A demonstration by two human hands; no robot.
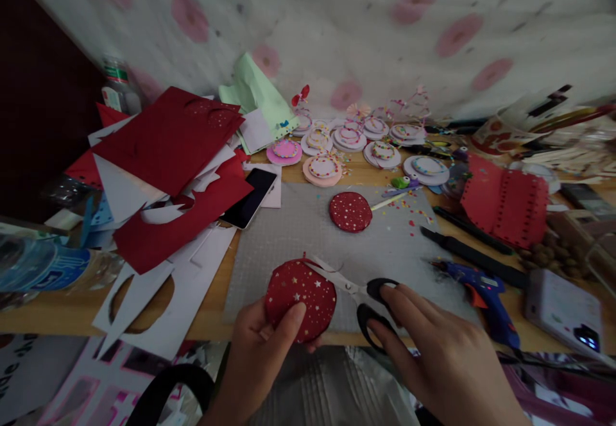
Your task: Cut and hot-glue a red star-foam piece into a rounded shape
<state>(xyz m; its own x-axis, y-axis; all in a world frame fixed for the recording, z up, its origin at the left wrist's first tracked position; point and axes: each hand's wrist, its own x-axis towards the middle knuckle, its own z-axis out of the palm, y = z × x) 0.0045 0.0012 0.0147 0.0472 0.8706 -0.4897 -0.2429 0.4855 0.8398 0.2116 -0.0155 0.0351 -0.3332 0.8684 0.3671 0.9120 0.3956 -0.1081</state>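
Observation:
Between the thumb and fingers of my left hand (269, 342) is a round red disc (302, 298) with silver and gold stars. My right hand (433, 339) has its fingers in the black handles of a pair of scissors (353, 288). The metal blades point left and lie at the disc's upper right edge, slightly apart. Small red offcuts stick up at the disc's top edge. A second red starred disc (350, 212), with a pale stick at its right side, rests on the grey cutting mat (260, 246).
Red and white paper sheets (173, 137) pile up at the left, beside a phone (250, 198). Several small beaded discs (322, 167) stand at the back. A blue glue gun (481, 291), a black strap-like tool (471, 256) and another phone (563, 310) lie at the right.

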